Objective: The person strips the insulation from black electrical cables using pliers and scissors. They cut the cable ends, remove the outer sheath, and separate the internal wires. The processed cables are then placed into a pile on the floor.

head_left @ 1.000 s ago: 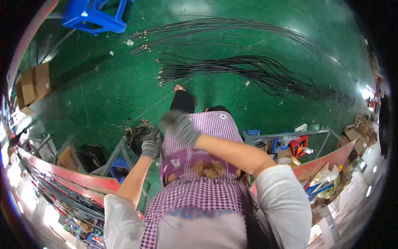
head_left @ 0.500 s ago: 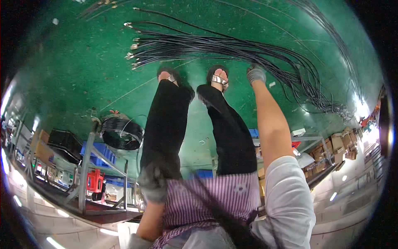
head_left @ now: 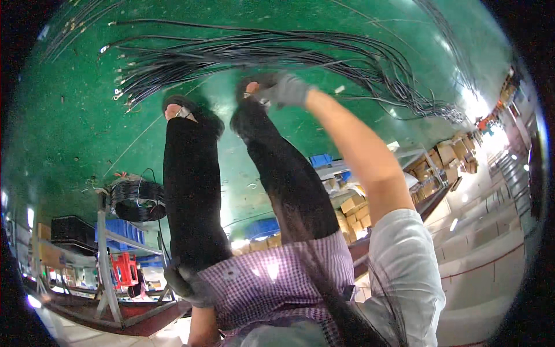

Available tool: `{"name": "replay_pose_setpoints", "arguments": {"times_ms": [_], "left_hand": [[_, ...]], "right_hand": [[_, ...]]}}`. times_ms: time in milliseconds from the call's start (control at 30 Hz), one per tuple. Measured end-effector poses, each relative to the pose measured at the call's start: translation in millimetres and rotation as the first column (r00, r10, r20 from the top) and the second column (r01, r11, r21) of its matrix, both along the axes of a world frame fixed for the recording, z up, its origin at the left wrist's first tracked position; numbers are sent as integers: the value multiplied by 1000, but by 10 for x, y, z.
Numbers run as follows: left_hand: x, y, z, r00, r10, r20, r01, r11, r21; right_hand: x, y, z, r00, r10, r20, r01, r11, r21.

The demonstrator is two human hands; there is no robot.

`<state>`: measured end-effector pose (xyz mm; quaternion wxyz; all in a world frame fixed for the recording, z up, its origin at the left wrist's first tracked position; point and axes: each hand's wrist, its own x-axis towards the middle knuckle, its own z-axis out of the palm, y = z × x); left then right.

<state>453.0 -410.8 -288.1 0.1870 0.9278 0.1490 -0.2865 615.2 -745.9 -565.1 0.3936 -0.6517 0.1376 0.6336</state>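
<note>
On green floor, black cables [head_left: 260, 55] w/ R hand [head_left: 286, 91] beside.

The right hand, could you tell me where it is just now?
In the head view, the gloved right hand is stretched down to the green floor, upper middle, beside the right foot and just short of the black cables.

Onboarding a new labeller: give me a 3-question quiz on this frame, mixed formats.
1. True or false: the right hand reaches down near the black cables on the green floor.
2. Where is the left hand? A) on the cables B) low by the thigh and checked apron C) raised overhead
3. Fill in: both hands wear grey ____.

Key: 1 true; 2 B; 3 gloves
</note>
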Motion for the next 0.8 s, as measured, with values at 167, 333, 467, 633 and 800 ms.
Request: {"name": "replay_pose_setpoints", "arguments": {"times_ms": [167, 333, 467, 633, 800], "left_hand": [[498, -258, 22, 702, 673, -230, -700, 712, -54], [203, 95, 118, 651, 689, -317, -751, 646, -137], [550, 243, 343, 650, 733, -199, -756, 597, -268], [947, 348, 518, 845, 491, 212, -422, 856, -298], [849, 807, 764, 475, 863, 172, -672, 482, -562]], "right_hand": [[365, 850, 1115, 876, 193, 442, -412, 776, 477], [101, 1618, 1886, 931, -64, 360, -189, 758, 624], [184, 2099, 2308, 915, 26, 404, -216, 875, 433], [-153, 2295, 2696, 934, 188, 303, -345, 692, 634], [-310, 2576, 2712, 892, 134, 431, -444, 443, 779]]}}
